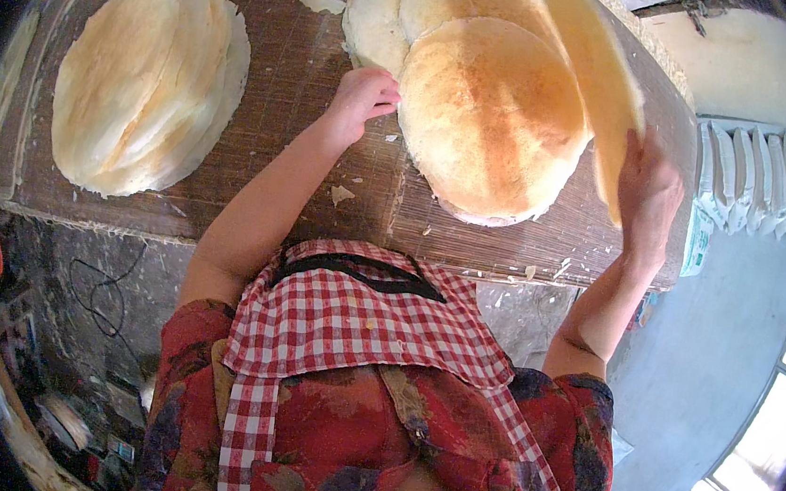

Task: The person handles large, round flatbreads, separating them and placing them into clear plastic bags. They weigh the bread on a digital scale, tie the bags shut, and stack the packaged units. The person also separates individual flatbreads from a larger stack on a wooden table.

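My right hand (647, 188) grips the edge of a thin round flatbread (603, 88), which stands tilted at the right of the table and is blurred along its length. Curled fingers of my left hand (368, 101) meet the left rim of a browned flatbread (497, 121) on top of a low stack; whether they pinch it is hard to see. Behind that stack lie more pale flatbreads (375, 20), overlapping, partly covered by the browned one. A separate pile of thin flatbreads (146, 83) rests on the left, its layers fanned towards the right.
The brown slatted tabletop (285, 185) carries a torn bread piece (319, 2), a flake (342, 194) and scattered crumbs. Its near edge runs just before my checked apron (371, 321). Beyond the right end stand several white filled bags (762, 174). A cable (104, 296) lies on the floor, lower left.
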{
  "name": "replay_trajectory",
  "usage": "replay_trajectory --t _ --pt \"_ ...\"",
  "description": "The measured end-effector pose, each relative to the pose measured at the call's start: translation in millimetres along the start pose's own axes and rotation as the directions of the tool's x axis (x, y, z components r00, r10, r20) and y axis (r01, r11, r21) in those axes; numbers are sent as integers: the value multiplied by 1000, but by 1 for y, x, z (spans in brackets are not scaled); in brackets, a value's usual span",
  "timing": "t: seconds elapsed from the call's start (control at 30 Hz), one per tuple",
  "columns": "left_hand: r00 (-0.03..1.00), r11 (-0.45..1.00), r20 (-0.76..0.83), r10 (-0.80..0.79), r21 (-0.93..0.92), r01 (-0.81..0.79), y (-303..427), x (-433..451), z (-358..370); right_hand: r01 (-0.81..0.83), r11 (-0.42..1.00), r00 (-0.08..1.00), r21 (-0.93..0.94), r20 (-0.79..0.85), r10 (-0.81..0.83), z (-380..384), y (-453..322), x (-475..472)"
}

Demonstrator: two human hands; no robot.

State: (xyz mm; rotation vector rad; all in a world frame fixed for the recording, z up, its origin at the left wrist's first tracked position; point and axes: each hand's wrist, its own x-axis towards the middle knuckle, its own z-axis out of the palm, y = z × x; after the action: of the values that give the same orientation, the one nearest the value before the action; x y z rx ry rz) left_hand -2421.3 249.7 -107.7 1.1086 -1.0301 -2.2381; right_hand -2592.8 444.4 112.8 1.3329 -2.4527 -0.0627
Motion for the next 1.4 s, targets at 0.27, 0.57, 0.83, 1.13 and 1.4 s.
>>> replay_trajectory --t 0.27,0.57,0.83,1.13,1.4 --pt "982 939 118 -148 328 103 11 25 -2 449 880 872 -154 290 -394 136 -100 -61" --pt "986 859 160 49 496 -123 6 34 25 388 921 922 43 -9 -388 162 -94 -88" --pt "990 965 140 -6 259 -30 12 45 49 367 837 925 406 -69 -373 144 -84 -107" --pt "798 812 368 478 161 -561 101 -40 120 628 385 724 676 -326 -608 129 -94 -139" --pt "627 750 -478 615 108 -653 228 -167 -32 531 484 815 696 -262 -518 157 -94 -120"
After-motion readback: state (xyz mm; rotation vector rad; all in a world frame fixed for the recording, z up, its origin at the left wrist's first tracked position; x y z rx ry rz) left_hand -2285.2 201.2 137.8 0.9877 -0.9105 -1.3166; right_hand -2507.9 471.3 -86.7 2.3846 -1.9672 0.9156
